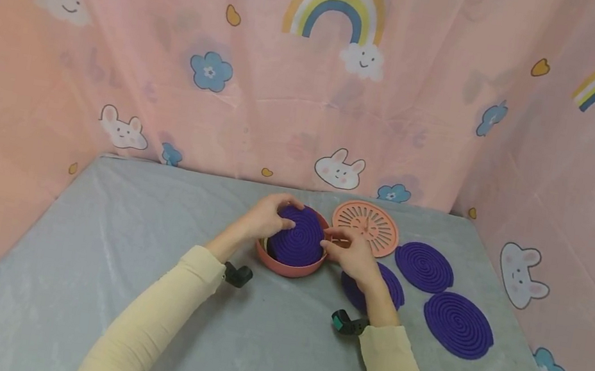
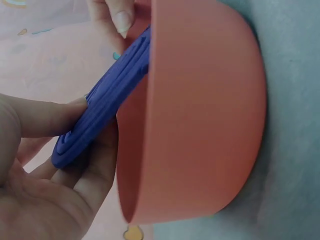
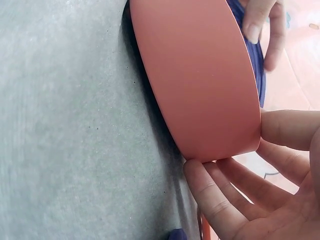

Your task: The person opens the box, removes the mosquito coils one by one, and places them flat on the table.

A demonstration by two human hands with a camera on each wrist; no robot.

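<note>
In the head view, my left hand (image 1: 267,214) pinches a purple mosquito coil (image 1: 297,237) by its far left edge. The coil slants in the mouth of a round pink case (image 1: 290,270). From the left wrist view, its lower edge dips inside the case wall (image 2: 200,110), while thumb and fingers clasp the raised edge. My right hand (image 1: 359,257) grips the right side of the case. In the right wrist view, the thumb (image 3: 290,129) lies at the rim and the other fingers touch the outer wall. The case's inside is mostly hidden by the coil.
A slotted pink lid (image 1: 378,231) with an upright spike lies behind my right hand. Two coils (image 1: 425,267) (image 1: 458,326) rest at the right, and another coil (image 1: 392,288) is partly under my right arm. A pink patterned curtain (image 1: 260,128) surrounds the grey-covered table (image 1: 152,214).
</note>
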